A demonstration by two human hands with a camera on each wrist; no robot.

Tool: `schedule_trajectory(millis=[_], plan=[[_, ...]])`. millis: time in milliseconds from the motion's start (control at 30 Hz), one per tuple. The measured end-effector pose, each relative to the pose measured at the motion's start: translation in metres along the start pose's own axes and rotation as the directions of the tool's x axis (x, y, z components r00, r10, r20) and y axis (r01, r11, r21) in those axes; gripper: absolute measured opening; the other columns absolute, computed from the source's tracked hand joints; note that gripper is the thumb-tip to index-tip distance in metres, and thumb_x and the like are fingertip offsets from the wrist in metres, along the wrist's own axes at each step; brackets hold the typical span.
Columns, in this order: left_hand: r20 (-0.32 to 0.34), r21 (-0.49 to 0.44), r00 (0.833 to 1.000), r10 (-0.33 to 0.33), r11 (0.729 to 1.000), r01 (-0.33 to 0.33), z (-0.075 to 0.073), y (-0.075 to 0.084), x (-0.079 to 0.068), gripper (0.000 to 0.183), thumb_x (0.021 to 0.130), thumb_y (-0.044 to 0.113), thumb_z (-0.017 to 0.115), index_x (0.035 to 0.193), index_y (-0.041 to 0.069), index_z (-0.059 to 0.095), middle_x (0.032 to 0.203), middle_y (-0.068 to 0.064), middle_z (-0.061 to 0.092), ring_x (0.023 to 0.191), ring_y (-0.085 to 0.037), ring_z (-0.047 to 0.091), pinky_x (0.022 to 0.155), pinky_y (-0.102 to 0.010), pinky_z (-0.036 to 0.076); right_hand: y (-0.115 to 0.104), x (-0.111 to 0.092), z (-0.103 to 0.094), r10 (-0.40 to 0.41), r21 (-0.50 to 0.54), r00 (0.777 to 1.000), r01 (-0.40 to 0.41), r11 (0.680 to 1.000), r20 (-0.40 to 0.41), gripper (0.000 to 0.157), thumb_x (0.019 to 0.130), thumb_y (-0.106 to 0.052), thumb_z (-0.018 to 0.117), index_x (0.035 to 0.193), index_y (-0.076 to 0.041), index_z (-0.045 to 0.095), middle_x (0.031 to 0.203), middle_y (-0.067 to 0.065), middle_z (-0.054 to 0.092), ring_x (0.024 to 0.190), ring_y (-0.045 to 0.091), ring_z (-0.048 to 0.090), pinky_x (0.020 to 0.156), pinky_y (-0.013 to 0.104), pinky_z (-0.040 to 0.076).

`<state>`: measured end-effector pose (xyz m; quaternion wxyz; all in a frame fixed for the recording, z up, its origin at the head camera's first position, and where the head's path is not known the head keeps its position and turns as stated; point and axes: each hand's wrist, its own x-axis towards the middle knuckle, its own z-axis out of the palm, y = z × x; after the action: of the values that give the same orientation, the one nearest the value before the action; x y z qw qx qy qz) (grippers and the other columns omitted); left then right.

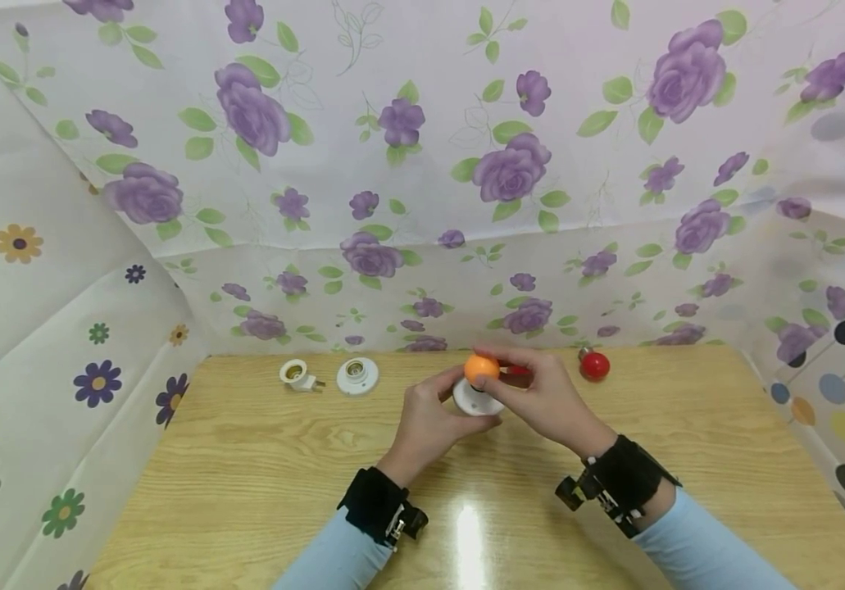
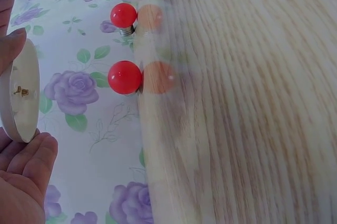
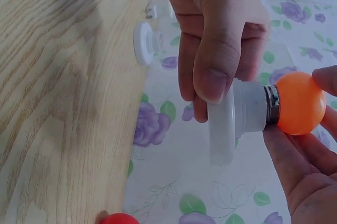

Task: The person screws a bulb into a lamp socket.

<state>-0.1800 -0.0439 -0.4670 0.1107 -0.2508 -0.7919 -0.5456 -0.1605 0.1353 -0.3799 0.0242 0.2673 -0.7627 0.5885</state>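
Note:
My left hand [image 1: 425,422] grips a white round lamp holder [image 1: 472,403] by the edge of its base, thumb on one face and fingers on the other. In the left wrist view the base's hollow underside with small brass terminals shows. My right hand [image 1: 555,401] pinches an orange light bulb [image 1: 482,370] by its round glass. The right wrist view has the bulb's metal screw base [image 3: 271,105] at the mouth of the lamp holder, part of the thread still visible. Both things are held up over the table.
Two red bulbs [image 2: 125,77] lie near the table's back edge; in the head view one red bulb [image 1: 595,366] shows fully, the other partly behind my right hand. Further left are a second white lamp holder [image 1: 357,376] and a plug-in socket [image 1: 294,374]. A flowered cloth [image 1: 422,287] hangs behind.

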Motion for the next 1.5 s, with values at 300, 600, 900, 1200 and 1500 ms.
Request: schedule_trajectory(millis=[300, 600, 900, 1200, 1500], plan=[[-0.003, -0.003, 1.0, -0.006, 1.0, 0.006, 0.001, -0.001, -0.001, 0.062, 0.067, 0.035, 0.082, 0.123, 0.031, 0.056, 0.115, 0.016, 0.059, 0.102, -0.003, 0.056, 0.087, -0.027, 0.044, -0.001, -0.003, 0.001, 0.043, 0.004, 0.999, -0.043, 0.999, -0.033, 0.036, 0.086, -0.013, 0.067, 0.121, -0.011, 0.059, 0.12, 0.01, 0.057, 0.1, 0.02, 0.06, 0.078, 0.034, 0.05], [-0.021, -0.007, 1.0, 0.011, 1.0, -0.011, 0.001, 0.0, 0.001, 0.064, 0.067, 0.036, 0.082, 0.125, 0.03, 0.056, 0.117, 0.014, 0.058, 0.103, -0.003, 0.056, 0.087, -0.027, 0.045, 0.001, -0.002, 0.003, -0.002, 0.006, 0.997, 0.002, 1.0, -0.082, 0.036, 0.084, -0.011, 0.068, 0.118, -0.005, 0.06, 0.116, 0.012, 0.059, 0.103, 0.021, 0.058, 0.079, 0.038, 0.05], [-0.025, -0.012, 1.0, 0.012, 1.0, -0.012, 0.0, 0.002, 0.001, 0.065, 0.067, 0.036, 0.082, 0.125, 0.03, 0.056, 0.117, 0.014, 0.058, 0.103, -0.003, 0.056, 0.087, -0.026, 0.044, 0.009, -0.003, 0.007, -0.056, -0.085, 0.982, 0.041, 0.996, -0.182, 0.036, 0.081, -0.014, 0.072, 0.114, -0.005, 0.062, 0.107, 0.007, 0.061, 0.097, 0.02, 0.059, 0.075, 0.033, 0.051], [-0.023, -0.009, 1.0, 0.007, 1.0, -0.007, 0.0, 0.002, 0.001, 0.063, 0.067, 0.037, 0.082, 0.124, 0.031, 0.057, 0.116, 0.016, 0.058, 0.103, -0.003, 0.056, 0.087, -0.027, 0.044, -0.008, -0.002, 0.008, -0.082, -0.156, 0.982, 0.055, 0.986, -0.168, 0.036, 0.081, -0.015, 0.072, 0.114, -0.006, 0.06, 0.108, 0.009, 0.06, 0.094, 0.023, 0.06, 0.075, 0.036, 0.051], [-0.025, -0.004, 1.0, 0.017, 1.0, -0.017, -0.002, 0.0, 0.001, 0.064, 0.065, 0.037, 0.083, 0.124, 0.032, 0.057, 0.115, 0.016, 0.059, 0.103, -0.003, 0.055, 0.086, -0.026, 0.045, 0.005, -0.001, -0.004, -0.01, -0.166, 0.998, 0.001, 0.986, -0.054, 0.052, 0.087, -0.027, 0.066, 0.135, -0.019, 0.049, 0.128, 0.001, 0.052, 0.11, 0.015, 0.054, 0.085, 0.03, 0.047]])
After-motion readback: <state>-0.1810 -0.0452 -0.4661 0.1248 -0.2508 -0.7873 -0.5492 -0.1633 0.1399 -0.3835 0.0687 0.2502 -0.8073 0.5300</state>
